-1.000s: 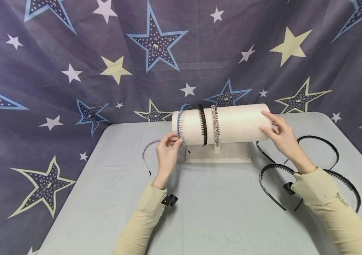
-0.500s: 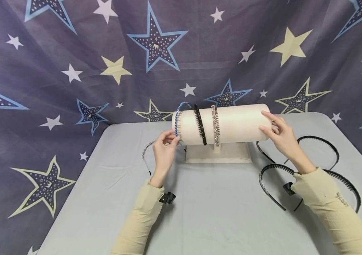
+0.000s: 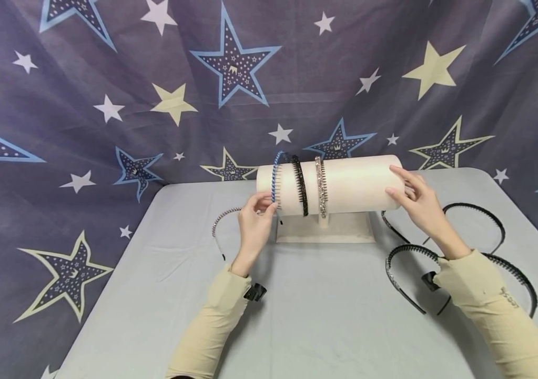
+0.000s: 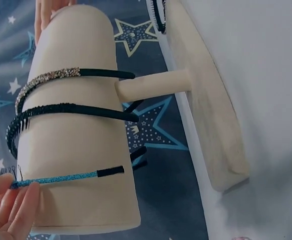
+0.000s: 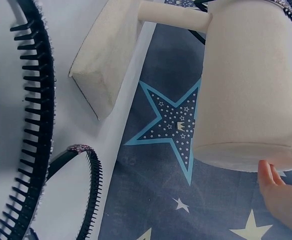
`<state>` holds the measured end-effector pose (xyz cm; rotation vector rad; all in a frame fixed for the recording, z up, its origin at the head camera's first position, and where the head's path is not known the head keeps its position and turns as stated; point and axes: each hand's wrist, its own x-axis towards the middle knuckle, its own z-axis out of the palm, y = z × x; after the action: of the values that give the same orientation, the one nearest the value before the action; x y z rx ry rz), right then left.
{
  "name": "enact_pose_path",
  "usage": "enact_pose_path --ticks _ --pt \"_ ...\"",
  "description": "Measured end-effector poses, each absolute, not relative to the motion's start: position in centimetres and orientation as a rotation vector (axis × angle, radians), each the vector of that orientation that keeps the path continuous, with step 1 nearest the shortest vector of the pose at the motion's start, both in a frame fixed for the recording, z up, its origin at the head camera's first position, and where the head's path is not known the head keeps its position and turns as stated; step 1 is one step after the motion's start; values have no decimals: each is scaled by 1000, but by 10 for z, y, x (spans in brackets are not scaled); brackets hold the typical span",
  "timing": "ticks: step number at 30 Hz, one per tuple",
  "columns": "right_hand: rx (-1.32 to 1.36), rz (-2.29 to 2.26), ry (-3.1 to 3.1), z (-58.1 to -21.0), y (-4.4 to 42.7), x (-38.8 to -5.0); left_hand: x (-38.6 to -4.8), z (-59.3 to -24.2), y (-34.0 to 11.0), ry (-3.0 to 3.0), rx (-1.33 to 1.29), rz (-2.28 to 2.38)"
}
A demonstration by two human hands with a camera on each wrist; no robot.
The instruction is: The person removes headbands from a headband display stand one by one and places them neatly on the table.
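Observation:
A cream padded roll on a stand (image 3: 356,181) lies level above its flat base. Over its left part sits a blue headband (image 3: 274,179); my left hand (image 3: 254,226) pinches its near side between thumb and fingers. In the left wrist view, the blue headband (image 4: 65,178) wraps the roll near its end, its dark tips free below. To the right of it are a black headband (image 3: 300,187) and a silver glittery headband (image 3: 321,187), both around the roll. My right hand (image 3: 422,205) grips the roll's right end, thumb in front; some fingers are hidden behind the end.
On the grey table (image 3: 316,316), a thin beaded headband (image 3: 216,226) lies behind my left hand. Several dark toothed headbands, one of them a black headband (image 3: 496,216), lie around my right forearm. A star-patterned curtain (image 3: 131,79) hangs behind.
My left hand shifted slightly left, then back right with the blue headband, which now sits further right on the roll. The black headband tilted, then straightened somewhat. My right hand stayed put.

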<state>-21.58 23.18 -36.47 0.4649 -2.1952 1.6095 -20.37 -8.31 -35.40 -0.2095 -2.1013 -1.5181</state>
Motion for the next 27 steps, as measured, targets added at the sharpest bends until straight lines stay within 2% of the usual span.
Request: enact_pose_path --ticks 27 --pt "472 1606 -2202 -357 229 -210 -202 -371 -99 -2063 -77 -1546"
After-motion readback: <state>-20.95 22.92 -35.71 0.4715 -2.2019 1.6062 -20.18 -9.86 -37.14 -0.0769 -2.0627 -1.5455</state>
